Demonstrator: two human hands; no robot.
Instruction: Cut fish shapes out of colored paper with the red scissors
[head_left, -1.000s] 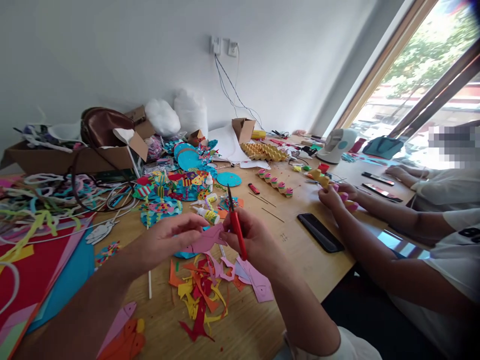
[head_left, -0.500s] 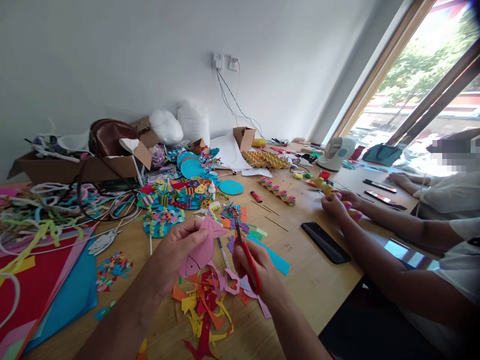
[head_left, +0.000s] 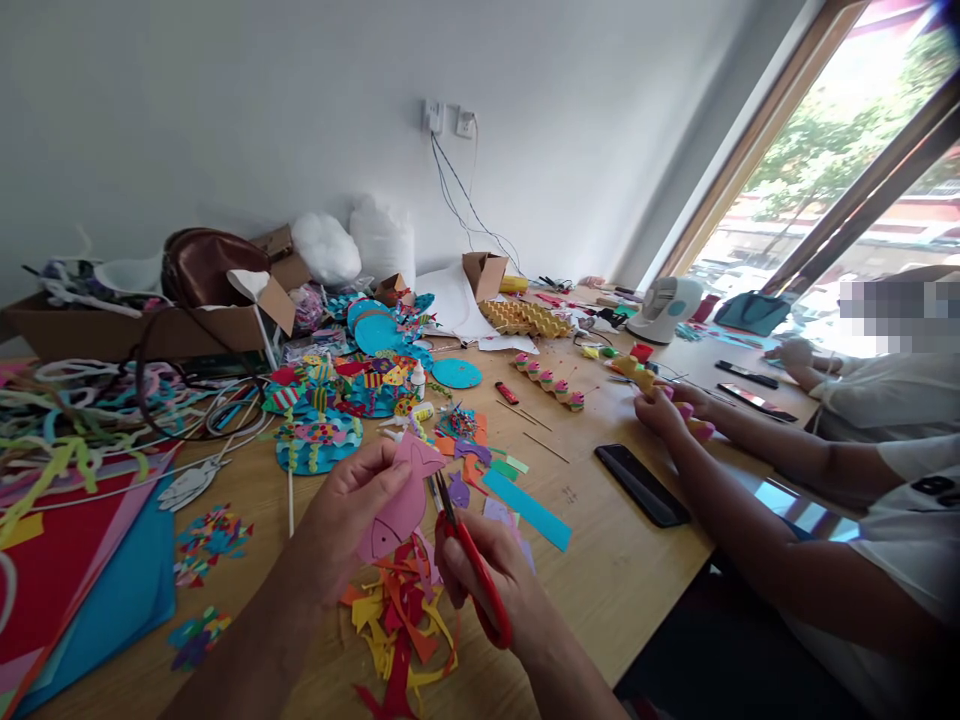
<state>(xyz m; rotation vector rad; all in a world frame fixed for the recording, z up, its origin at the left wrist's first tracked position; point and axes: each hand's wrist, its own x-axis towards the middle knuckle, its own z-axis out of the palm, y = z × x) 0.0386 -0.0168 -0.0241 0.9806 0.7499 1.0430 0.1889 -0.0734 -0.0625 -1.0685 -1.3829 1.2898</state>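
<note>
The left hand (head_left: 351,508) grasps a flat pink paper fish with drawn black lines (head_left: 405,500), pinching its left side between thumb and fingers. The fish is held above the tabletop (head_left: 585,570), in front of the wearer. Its long axis runs steeply from lower left to upper right: the head, with drawn eye, points down toward the wearer and slightly left; the forked tail outline points away and to the right.

The right hand (head_left: 514,567) is closed around the handles of red-handled metal scissors (head_left: 474,560). The blades point away from the wearer and slightly left, their tips apparently a little parted, just right of the fish. Contact between blade and paper cannot be determined.

Below the hands lies a pile of red, orange and yellow paper scraps (head_left: 405,620). Beyond the scissors, to the right, lies a straight blue paper strip (head_left: 527,508), its length running from upper left to lower right. Farther right rests a black rectangular phone (head_left: 641,485). Beyond it, a co-worker's hands (head_left: 660,412) hold a yellow and pink moulded piece (head_left: 701,428).
</note>
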